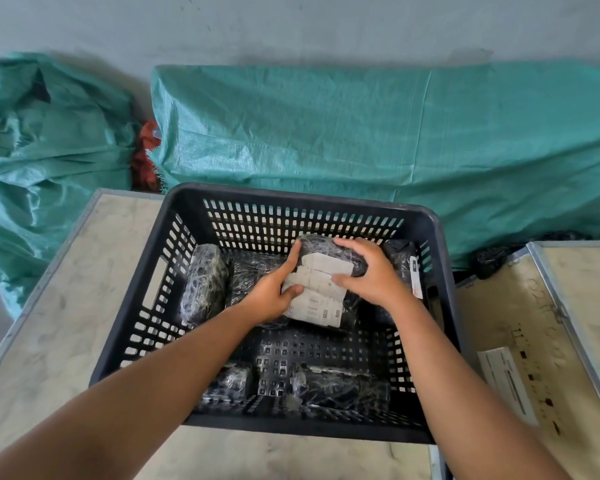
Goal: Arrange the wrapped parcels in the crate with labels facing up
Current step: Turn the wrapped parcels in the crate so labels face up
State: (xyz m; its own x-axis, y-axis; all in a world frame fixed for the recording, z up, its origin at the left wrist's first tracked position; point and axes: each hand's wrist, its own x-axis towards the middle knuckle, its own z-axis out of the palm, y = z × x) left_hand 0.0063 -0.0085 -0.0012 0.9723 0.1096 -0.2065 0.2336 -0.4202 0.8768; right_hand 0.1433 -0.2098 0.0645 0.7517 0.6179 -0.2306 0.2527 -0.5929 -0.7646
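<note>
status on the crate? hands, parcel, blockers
Left hand and right hand both gripping labelled parcel, label up, inside crate. Other wrapped parcels packed around it. Nothing blocking.

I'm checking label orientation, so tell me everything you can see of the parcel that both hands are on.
The parcel is a dark bundle wrapped in shiny clear film, with pale paper labels on its upper face; their print is too small to read. It sits tilted in the far middle of the black slotted crate, resting on other wrapped parcels. The left hand grips its left edge, thumb on the label; the right hand covers its right end, fingers over the top.
</note>
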